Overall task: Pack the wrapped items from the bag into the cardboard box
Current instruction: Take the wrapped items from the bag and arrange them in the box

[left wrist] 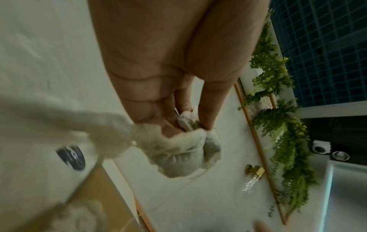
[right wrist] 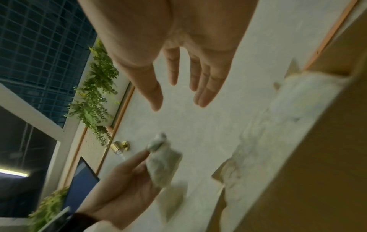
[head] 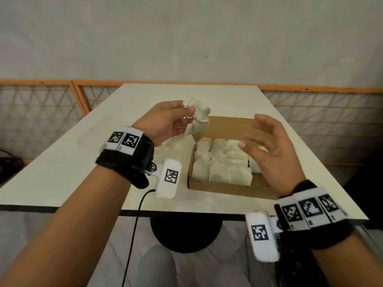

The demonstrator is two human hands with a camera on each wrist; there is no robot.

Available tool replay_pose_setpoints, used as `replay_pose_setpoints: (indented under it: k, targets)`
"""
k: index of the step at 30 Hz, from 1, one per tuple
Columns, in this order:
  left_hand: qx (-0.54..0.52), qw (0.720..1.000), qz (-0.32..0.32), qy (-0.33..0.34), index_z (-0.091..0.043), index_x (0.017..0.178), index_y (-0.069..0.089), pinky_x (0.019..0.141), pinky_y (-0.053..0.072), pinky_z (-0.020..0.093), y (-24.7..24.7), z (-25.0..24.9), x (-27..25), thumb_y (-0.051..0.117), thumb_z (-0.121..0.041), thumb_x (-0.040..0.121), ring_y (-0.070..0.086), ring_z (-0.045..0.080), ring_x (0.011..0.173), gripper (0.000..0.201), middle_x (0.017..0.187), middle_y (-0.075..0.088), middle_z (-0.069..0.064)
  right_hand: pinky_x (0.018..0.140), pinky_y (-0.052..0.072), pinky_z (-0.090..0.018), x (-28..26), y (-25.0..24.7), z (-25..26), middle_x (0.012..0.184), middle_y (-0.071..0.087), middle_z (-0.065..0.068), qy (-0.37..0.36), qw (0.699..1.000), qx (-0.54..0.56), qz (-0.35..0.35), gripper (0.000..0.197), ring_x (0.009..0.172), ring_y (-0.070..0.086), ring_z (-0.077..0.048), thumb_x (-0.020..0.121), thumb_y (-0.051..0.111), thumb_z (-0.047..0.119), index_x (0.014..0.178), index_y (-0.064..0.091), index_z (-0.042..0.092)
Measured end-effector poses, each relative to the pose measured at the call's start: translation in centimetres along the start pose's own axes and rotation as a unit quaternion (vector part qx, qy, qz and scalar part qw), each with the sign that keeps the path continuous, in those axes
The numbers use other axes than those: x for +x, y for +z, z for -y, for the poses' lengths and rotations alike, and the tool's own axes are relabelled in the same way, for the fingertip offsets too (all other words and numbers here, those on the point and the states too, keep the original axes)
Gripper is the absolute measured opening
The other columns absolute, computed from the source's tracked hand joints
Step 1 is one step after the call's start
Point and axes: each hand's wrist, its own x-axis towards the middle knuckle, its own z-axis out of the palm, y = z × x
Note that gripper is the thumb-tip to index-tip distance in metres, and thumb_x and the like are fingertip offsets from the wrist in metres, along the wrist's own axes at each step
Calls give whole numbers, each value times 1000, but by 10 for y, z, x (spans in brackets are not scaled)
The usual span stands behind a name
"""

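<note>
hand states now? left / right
Left hand: holding a wrapped item, pinched at its top.
Right hand: open, empty, above the cardboard box.

A white table point(head: 87, 154) fills the middle of the head view, its black round base point(head: 186, 235) at lower centre on a pale floor point(head: 226, 272). Behind it, an orange-framed lattice rail point(head: 41, 104) crosses the frame under a plain pale wall point(head: 186, 38). In the left wrist view, green plants point(left wrist: 278, 125) hang at right beside dark blue tiles point(left wrist: 327, 47).

Dim, greenish wrist views; motion blur throughout.
</note>
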Motion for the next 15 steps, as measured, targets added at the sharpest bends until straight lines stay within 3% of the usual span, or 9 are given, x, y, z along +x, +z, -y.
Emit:
replay_pose_setpoints:
  k: [3,5,8,10,12,15]
  targets:
    - [-69,996,61,-2,-1,111,60,66,54,23,27,6,1,54,-14,92,65,11,74,24,92,68,5,80,51,-20,13,22,3,128,46,9,62,994,5,91,70,103,60,-8,75,74,20,132,36,33]
    - [-109,990,86,-14,0,111,60,67,56,24,42,13,1,51,-13,93,66,12,74,23,91,68,6,74,53,-23,20,31,-3,118,57,8,88,989,29,119,59,95,63,-3,78,73,16,126,42,31]
    - [-185,979,76,-42,-9,102,57,64,56,22,55,27,1,48,-18,95,67,8,70,15,82,69,0,78,53,-27,24,30,-12,94,68,2,98,990,58,85,22,83,64,-8,84,65,7,101,62,21]
    - [-243,966,51,-69,-11,107,55,79,54,25,56,37,3,48,-22,95,68,9,82,17,92,69,0,84,50,-29,22,19,-18,89,70,0,110,991,57,59,14,83,64,-11,84,64,6,93,67,17]
    - [-299,950,18,-84,-11,99,58,95,46,32,55,45,4,45,-21,95,66,16,94,17,97,69,3,77,53,-28,18,9,-24,87,70,-3,145,986,65,45,10,79,64,-14,84,64,7,91,68,13]
    - [-401,912,-20,-88,-7,88,56,93,48,39,57,53,3,41,-15,93,68,24,89,17,94,66,10,61,54,-20,14,-2,-28,83,68,-4,186,976,112,13,9,73,64,-13,85,62,5,89,67,12]
